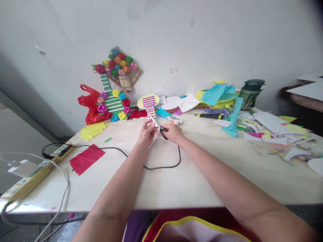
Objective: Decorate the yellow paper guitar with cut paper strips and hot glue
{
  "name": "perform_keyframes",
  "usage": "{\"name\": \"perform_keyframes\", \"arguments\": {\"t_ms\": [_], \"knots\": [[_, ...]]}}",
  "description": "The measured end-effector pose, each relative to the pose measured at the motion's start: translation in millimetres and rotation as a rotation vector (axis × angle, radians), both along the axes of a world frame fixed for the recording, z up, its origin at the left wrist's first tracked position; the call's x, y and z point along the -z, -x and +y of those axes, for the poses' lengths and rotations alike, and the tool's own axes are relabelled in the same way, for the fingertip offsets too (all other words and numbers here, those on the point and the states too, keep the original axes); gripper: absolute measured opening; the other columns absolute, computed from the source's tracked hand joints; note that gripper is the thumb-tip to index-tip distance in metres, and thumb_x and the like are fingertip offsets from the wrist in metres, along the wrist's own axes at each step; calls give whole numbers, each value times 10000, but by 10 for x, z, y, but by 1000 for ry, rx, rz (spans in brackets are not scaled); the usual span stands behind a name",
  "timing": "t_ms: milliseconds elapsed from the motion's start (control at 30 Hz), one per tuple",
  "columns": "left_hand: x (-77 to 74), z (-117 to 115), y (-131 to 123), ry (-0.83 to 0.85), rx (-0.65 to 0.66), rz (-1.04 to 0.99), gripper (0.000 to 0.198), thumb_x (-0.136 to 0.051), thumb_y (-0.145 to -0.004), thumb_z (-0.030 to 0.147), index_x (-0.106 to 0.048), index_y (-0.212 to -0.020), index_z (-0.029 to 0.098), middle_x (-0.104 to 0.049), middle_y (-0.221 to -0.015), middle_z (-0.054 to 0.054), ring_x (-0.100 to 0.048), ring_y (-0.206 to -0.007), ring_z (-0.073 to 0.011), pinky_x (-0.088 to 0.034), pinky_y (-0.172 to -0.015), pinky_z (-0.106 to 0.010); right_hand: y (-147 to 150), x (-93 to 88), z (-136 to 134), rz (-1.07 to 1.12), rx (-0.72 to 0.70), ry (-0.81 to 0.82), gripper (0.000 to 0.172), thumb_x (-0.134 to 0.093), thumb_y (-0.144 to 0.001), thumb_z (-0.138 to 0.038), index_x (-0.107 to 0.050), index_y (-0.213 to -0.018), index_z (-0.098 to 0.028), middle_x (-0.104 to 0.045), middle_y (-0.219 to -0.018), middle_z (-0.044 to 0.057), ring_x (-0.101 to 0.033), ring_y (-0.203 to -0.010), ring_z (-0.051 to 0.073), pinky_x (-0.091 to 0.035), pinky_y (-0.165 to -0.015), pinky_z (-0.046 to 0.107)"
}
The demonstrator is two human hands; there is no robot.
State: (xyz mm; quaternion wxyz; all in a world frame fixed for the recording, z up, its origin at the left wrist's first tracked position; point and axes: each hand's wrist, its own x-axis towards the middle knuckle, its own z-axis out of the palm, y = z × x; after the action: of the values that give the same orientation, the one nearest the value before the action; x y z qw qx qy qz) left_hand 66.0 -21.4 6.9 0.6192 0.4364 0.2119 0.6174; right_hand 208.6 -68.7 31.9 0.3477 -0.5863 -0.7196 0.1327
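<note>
We pinched the yellow cutout (148, 101) upright with our left hand (146, 133); right hand (174, 133) gripped scissors (158, 126) pointing up-left at its stem.

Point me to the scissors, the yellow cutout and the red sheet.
scissors (156, 125): head view, on the blades near the pivot.
yellow cutout (148, 101): head view, its round top.
red sheet (87, 159): head view, its middle.

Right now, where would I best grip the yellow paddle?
Probably by its narrow stem, coming from below and the left, as the left hand does. The paddle stands upright, its round head bears purple strips, and the scissors in the right hand sit at its right.
</note>
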Motion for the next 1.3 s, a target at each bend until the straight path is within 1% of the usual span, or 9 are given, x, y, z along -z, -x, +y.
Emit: {"name": "perform_keyframes", "arguments": {"t_ms": [300, 567, 900, 1133, 1300], "knots": [[-9, -18, -14, 1, 11, -9, 378, -772, -557, 150, -560, -868, 190, -584, -616, 38, -515, -532, -70, -391, -517, -199, -5, -38, -21, -15, 6, 46, 366, -542, -688, -607, -685, -848, -310, -682, -781, -34, -585, -739, 134, -325, -565, 214], [22, -2, -29, 11, 39, -2, 420, -783, -548, 155, -555, -900, 173, -618, -662, 18, -559, -571, -78, -420, -533, -191, -7, -64, -33, -31, 6, 58, 349, -513, -724, -584, -683, -890, -328, -683, -791, -31, -594, -761, 144, -347, -580, 216], [-5, -8, -18, -14, 44, 27, 390, -771, -563, 161, -558, -889, 184, -617, -655, 24, -555, -552, -78, -411, -502, -184, -3, -42, -23, -18, 11, 8, 344, -529, -723, -563, -686, -918, -328, -685, -765, -24, -606, -756, 144, -342, -573, 217], [-25, -24, -11, -9, 40, 40, 374, -767, -575, 165, -561, -887, 179, -603, -634, 25, -538, -548, -73, -394, -503, -184, 3, -40, -19, -76, 37, -23, 292, -528, -742, -506, -682, -911, -324, -694, -777, -29, -607, -738, 138, -329, -562, 218], [-9, -16, -9, -12, 45, 49, 362, -759, -581, 163, -568, -888, 183, -589, -623, 31, -531, -538, -72, -396, -501, -188, 17, -20, -11, -108, 49, -62, 292, -505, -758, -505, -682, -889, -314, -692, -778, -17, -598, -720, 144, -316, -556, 227]]}}
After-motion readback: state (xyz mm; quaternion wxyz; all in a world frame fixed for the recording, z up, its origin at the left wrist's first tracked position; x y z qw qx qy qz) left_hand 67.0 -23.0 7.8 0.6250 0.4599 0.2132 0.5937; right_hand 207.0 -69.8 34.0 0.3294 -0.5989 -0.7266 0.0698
